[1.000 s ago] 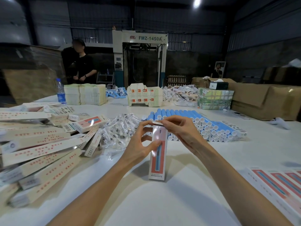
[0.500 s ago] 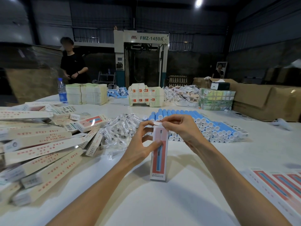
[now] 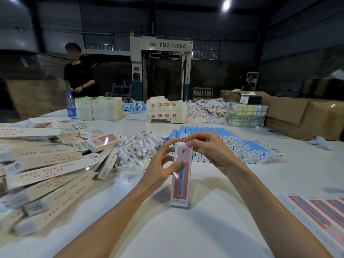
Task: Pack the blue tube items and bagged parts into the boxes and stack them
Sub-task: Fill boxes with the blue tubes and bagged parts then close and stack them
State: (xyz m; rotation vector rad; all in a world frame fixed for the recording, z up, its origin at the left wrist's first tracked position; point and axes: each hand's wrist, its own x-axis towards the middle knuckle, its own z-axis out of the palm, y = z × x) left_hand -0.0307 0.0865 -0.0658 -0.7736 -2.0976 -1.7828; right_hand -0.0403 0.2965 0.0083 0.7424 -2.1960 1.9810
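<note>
Our left hand [image 3: 160,164] grips the box [image 3: 181,183] mid-side, right hand [image 3: 210,148] pinches its flap — light, crushable card, we judge.

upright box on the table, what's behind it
A stack of blue tubes lies right behind the box, with a pile of bagged parts further left. The left hand and right hand grip the box and cover the nearest tube ends.
</note>
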